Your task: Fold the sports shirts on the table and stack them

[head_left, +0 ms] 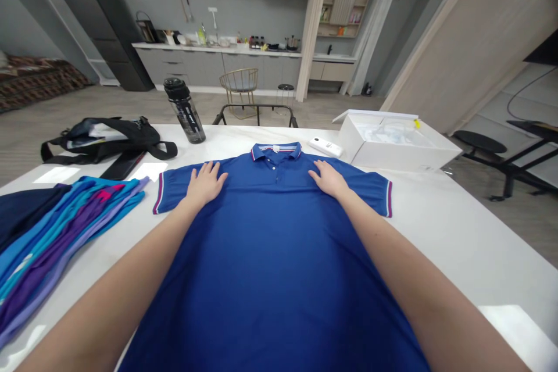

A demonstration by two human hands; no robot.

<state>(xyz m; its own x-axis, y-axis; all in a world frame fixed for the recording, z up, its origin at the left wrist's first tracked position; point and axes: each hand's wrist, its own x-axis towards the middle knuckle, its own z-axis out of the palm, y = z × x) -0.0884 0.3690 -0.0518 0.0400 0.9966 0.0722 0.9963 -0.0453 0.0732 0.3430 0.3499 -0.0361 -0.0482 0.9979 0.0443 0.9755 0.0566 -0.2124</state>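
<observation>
Neatly, a blue polo shirt (pixel 274 244) lies spread, front up, on the white worktop (pixel 471 215). Taking its chest as the clock's centre, the collar (pixel 283 154) points to 12 and the body runs down to 6, out of view. The left hand (pixel 207 182) rests palm down on the cloth at 10 o'clock, fingers slightly spread, gripping nothing. The right hand (pixel 328 178) lies likewise at 2 o'clock, flat and a little fanned, holding nothing. Striped cuffs edge both sleeves, which stretch outward toward 9 and 3. Just beyond the shirt at 1 o'clock sits a small white device (pixel 326 147), near a white box (pixel 392 157) with its lid raised, at 2. A dark bottle (pixel 187 113) stands between 10 and 11; a black bag (pixel 122 133) slumps at 10. Layered coloured garments (pixel 65 244) lie at 9, apart from the shirt.
</observation>
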